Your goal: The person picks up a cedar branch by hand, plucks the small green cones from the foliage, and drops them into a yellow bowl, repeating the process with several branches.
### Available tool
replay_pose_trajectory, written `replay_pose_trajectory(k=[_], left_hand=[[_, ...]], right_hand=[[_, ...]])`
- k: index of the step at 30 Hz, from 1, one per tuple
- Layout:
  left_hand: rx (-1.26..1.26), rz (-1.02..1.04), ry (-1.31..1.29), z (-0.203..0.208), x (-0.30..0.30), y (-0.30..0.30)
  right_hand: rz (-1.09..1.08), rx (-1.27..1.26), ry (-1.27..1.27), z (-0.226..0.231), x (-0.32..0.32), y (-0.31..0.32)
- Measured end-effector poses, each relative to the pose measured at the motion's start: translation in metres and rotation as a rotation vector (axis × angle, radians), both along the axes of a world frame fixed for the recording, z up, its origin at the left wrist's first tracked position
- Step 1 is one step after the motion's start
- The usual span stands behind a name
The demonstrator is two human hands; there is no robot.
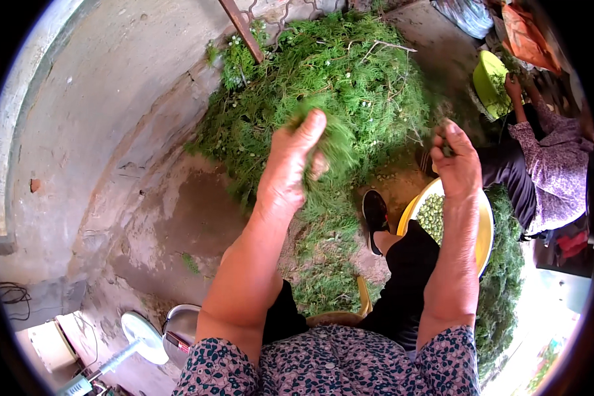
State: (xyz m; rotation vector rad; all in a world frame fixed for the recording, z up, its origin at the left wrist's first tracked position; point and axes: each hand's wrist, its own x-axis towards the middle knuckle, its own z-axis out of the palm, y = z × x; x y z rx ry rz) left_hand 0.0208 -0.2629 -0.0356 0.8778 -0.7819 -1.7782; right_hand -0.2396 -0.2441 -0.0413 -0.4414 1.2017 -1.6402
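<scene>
Stretching both forearms out past my patterned sleeves (218,366) and black trousers (412,264), I have a leafy sprig (336,148) in my left hand (300,152), that grip closed firmly with the thumb uppermost and blurred fronds spilling to the right; my right hand (457,162) is well apart from it, its grip nearly closed, curled over small dark green bits (447,150) that I cannot make out clearly; just beside my right leg, partly hidden by my forearm, is a yellow tub (486,228) with many small green berries (431,218) in it.

To handle this well, I judge that the left grip should be snug at the stems without crushing them, leaving the fronds free and easy to see; the right grip needs only a light pinch, and is best loosened over the tub, with the wrist low, so little scatters on the floor (198,211).

Farther off, beyond my left hand, a big heap of greenery (369,72) lies near the wall (112,86); at the far right another person (554,165) has a hand at a lime-green tub (487,82), with an orange bag (528,36) beyond.
</scene>
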Motion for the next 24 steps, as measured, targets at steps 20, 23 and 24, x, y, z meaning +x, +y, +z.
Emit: replay_pose_trajectory(k=[20,23,24], left_hand=[[0.068,0.090,0.764,-0.007,0.010,-0.006],[0.110,0.105,0.766,-0.015,0.006,-0.005],[0.119,0.104,0.792,-0.019,0.005,-0.005]], right_hand=[[0.401,0.011,1.407,0.031,0.028,0.085],[0.545,-0.299,1.374,0.010,0.086,0.073],[0.571,-0.360,1.334,0.003,0.098,0.071]])
